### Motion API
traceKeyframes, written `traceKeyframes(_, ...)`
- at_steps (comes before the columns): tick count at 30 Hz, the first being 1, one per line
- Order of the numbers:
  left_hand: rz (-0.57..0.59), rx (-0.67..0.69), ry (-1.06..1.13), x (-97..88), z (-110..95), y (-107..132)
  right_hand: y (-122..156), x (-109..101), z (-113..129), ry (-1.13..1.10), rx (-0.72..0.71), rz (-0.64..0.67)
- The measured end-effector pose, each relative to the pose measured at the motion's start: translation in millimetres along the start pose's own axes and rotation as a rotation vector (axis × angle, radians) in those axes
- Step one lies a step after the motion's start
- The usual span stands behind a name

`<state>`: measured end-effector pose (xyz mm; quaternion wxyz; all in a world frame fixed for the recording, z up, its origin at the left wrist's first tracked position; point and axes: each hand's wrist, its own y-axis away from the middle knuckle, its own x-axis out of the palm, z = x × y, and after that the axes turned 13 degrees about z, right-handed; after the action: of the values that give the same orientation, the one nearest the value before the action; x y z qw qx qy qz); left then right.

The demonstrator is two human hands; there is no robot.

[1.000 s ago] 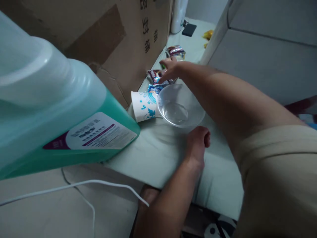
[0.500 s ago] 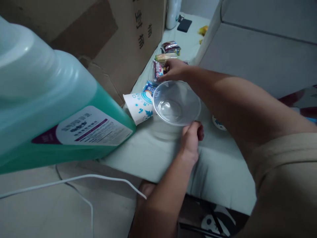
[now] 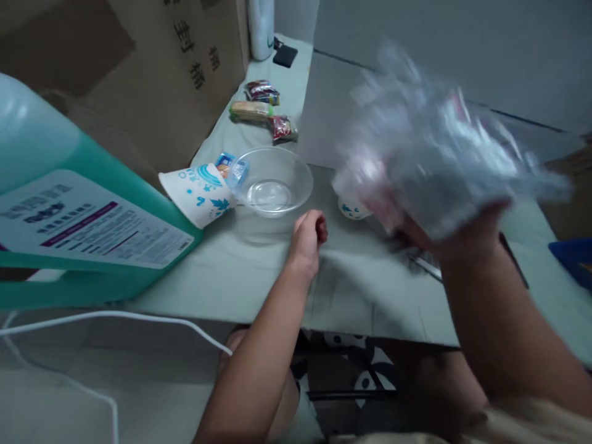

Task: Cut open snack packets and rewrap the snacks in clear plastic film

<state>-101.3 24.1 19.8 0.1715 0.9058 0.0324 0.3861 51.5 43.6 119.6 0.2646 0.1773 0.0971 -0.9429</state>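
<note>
My right hand [image 3: 435, 237] is raised at the right and is closed on a crinkled clear plastic bag [image 3: 430, 154], which is smeared by motion and hides most of the fingers. My left hand [image 3: 308, 237] rests on the pale green table cover [image 3: 259, 277] with its fingers curled into a loose fist, just in front of a clear plastic bowl [image 3: 272, 182]. A paper cup [image 3: 197, 194] with blue prints lies on its side left of the bowl, with small blue packets [image 3: 231, 168] at its mouth.
A big teal detergent jug [image 3: 69, 203] fills the left. A cardboard box [image 3: 152, 68] stands behind it. Snack packets [image 3: 263, 111] lie further back, near a white bottle [image 3: 261, 24] and a dark wallet [image 3: 284, 55]. A second small cup [image 3: 354, 209] stands right of the bowl. A white cable [image 3: 115, 317] crosses the floor.
My right hand left the snack packets behind the bowl, swung right and up, and now holds a clear plastic bag. The left hand stayed in front of the bowl. The view shifted right.
</note>
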Motion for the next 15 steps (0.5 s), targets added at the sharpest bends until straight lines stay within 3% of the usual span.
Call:
traceKeyframes(3,0.131,-0.027,-0.200,7.4,15.9,1.6,94.4,-0.3,-61.2,-0.416,0.050,-0.054)
traceKeyframes(5,0.251,-0.054,-0.447,12.9,29.1,3.5,125.2,9.1,-97.8,-0.603,0.172,-0.187)
traceKeyframes(7,0.384,-0.073,-0.693,16.5,40.2,5.8,133.3,18.5,-119.8,-0.756,0.228,-0.314)
traceKeyframes(11,0.637,-0.097,-0.855,14.7,47.4,6.5,124.8,17.8,-121.3,-0.897,0.234,-0.244)
traceKeyframes(13,0.654,-0.103,-0.859,11.1,46.1,4.2,125.3,10.0,-113.2,-0.922,0.222,-0.172)
traceKeyframes(15,0.599,-0.061,-0.897,7.6,44.8,1.5,130.5,1.0,-106.8,-0.913,0.174,-0.168)
